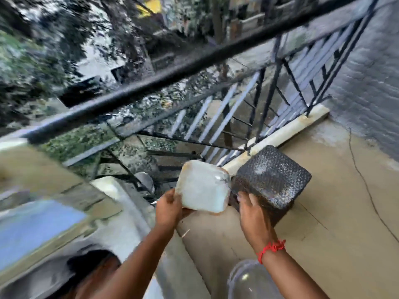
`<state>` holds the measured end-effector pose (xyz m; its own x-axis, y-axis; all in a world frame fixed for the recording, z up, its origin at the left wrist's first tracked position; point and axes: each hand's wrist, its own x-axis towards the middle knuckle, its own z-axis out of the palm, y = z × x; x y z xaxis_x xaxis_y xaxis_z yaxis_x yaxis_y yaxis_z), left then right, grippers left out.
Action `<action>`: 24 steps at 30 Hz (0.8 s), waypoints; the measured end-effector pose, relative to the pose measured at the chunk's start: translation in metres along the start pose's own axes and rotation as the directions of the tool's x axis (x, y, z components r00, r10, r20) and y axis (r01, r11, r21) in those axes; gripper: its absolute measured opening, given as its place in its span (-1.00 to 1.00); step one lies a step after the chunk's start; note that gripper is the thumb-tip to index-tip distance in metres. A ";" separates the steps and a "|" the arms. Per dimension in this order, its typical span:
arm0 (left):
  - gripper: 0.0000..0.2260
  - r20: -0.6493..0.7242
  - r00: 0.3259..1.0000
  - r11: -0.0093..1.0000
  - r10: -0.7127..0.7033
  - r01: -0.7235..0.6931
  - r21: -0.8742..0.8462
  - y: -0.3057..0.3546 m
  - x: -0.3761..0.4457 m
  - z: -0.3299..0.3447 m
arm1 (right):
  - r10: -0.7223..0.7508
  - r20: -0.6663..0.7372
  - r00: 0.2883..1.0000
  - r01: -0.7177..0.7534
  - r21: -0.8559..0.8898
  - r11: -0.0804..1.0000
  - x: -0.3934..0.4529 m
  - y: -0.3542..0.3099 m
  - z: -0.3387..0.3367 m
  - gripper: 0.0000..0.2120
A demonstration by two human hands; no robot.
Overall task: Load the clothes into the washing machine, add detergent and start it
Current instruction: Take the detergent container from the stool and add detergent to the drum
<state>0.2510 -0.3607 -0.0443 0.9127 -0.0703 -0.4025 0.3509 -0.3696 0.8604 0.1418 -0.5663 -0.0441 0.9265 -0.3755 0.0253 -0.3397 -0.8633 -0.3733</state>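
Observation:
My left hand [169,209] grips the lower left corner of a square white tub [204,187], which looks filled with white powder and is tilted toward me. My right hand [251,209], with a red thread at the wrist, rests its fingers against the near edge of a dark textured cube-shaped box [273,180] on the floor. The washing machine [43,229] fills the lower left, grey-white with a bluish panel. A dark opening [92,264] shows at its front. The whole view is blurred by motion.
A black metal railing [151,83] runs diagonally across the balcony, with trees and a drop beyond it. The tan concrete floor [334,212] stretches right to a grey wall [371,87]. A clear rounded plastic lid [252,279] sits at the bottom edge.

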 end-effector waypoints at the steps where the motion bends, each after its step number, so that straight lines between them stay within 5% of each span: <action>1: -0.77 -0.041 0.999 0.999 0.034 -0.033 0.015 0.002 -0.010 -0.025 | -0.035 0.007 0.999 0.035 -0.019 0.999 -0.006 -0.025 -0.011 -0.65; 4: -0.73 -0.152 0.981 0.993 0.117 -0.116 0.017 0.011 -0.048 -0.098 | -0.205 -0.007 0.979 0.204 -0.047 0.978 -0.024 -0.098 -0.032 -0.73; 7: -0.73 -0.231 0.962 0.989 0.144 -0.145 0.015 0.016 -0.089 -0.159 | -0.247 0.038 0.968 0.243 0.077 0.967 -0.051 -0.173 -0.046 -0.69; 11: -0.66 -0.340 0.929 0.988 0.149 -0.149 0.026 0.011 -0.148 -0.224 | -0.344 0.128 0.930 0.344 0.024 0.939 -0.108 -0.256 -0.067 -0.81; 19: -0.68 -0.419 0.908 0.973 0.012 -0.107 -0.206 -0.082 -0.223 -0.314 | -0.379 0.208 0.902 0.406 -0.107 0.908 -0.216 -0.330 -0.077 -0.77; 24: -0.77 -0.573 0.820 0.988 -0.002 -0.088 -0.129 -0.099 -0.256 -0.344 | -0.398 0.359 0.844 0.432 -0.015 0.902 -0.245 -0.363 -0.059 -0.82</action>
<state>0.0546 0.0125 0.0807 0.8673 0.4738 -0.1527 0.2936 -0.2392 0.9255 0.0285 -0.1806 0.1398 0.9754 0.1483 -0.1633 0.0915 -0.9457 -0.3119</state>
